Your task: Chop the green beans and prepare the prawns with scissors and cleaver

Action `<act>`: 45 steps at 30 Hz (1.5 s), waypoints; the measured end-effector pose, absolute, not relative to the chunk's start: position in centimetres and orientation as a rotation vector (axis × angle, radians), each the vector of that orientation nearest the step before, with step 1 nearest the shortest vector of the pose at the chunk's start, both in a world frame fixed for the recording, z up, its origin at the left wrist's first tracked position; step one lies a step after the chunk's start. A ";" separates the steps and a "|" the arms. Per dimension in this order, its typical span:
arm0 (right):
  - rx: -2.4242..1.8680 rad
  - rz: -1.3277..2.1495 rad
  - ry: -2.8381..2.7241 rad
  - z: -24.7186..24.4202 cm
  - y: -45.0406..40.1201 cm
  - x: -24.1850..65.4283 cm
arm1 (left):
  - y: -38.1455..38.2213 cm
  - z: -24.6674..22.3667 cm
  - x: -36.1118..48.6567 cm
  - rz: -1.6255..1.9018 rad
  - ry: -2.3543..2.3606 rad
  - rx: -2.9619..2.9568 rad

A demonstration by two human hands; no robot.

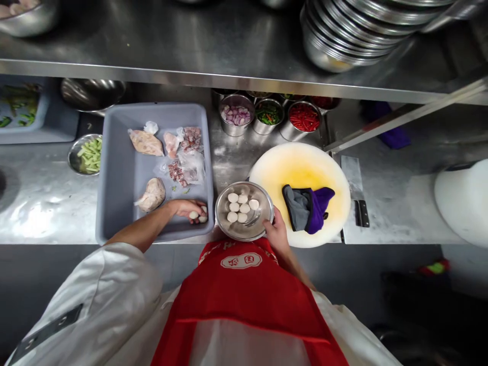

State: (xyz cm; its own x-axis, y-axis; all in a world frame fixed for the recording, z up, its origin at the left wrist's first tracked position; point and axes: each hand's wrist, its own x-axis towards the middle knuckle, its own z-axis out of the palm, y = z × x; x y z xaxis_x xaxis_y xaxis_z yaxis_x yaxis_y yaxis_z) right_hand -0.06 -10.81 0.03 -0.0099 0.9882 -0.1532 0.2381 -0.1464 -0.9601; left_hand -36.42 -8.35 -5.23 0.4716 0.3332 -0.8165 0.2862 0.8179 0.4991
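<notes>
At the near right corner of the grey plastic tub [152,108], my left hand [185,208] has its fingers curled round a few pale round balls [194,215] that look like fish balls. My right hand [277,230] grips the right rim of a shallow steel bowl [249,227], thumb over the edge. Several similar white balls [234,207] lie inside that bowl, which sits right beside the tub. Also in the tub are a pale bagged lump [152,194], a larger bagged piece of meat [145,142] and dark red meat [177,173] in clear plastic.
A round cutting board [263,162] bears a purple and grey cloth [308,208]; a cleaver [354,183] lies beside it. Steel pots of shallots [235,116], green chillies [269,114] and red chillies [304,119] stand behind. An overhead shelf [190,40] holds stacked bowls [354,35].
</notes>
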 end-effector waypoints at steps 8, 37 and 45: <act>-1.487 1.177 -1.313 0.1 -10.7 -0.3 | -9.3 -3.7 -37.1 0.116 1.004 0.604; -1.528 1.140 -1.274 -0.5 -9.6 -1.2 | -7.0 7.8 -40.3 1.192 1.013 0.291; -1.490 1.102 -1.354 0.9 -9.6 -2.3 | -7.1 9.6 -30.7 0.909 1.090 0.437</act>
State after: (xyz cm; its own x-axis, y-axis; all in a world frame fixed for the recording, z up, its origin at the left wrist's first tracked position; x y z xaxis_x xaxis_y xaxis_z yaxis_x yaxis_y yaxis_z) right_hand -2.25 -9.62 0.85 0.0380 0.9963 -0.0766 0.2777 -0.0841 -0.9570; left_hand -30.71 -7.06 9.63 0.1644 0.8073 -0.5668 -0.4124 0.5783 0.7039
